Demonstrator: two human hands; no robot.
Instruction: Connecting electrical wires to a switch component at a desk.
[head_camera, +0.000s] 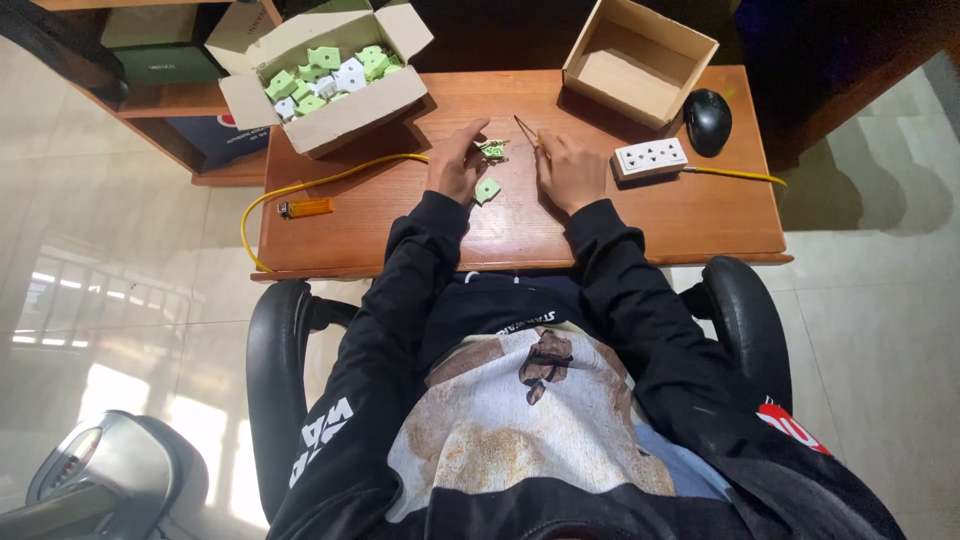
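Two hands are working on a small green part (492, 150) on the counter (640, 225).
The left hand (455, 160) is pinching it; the right hand (568, 170) is gripping a thin tool (525, 130). Holding it steady seems best.

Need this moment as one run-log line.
left hand: on small green part | right hand: holds thin tool | loose green piece between hands | desk

lighter (306, 208) | mouse (708, 120) | empty box (640, 60) | possibly power strip (650, 157)
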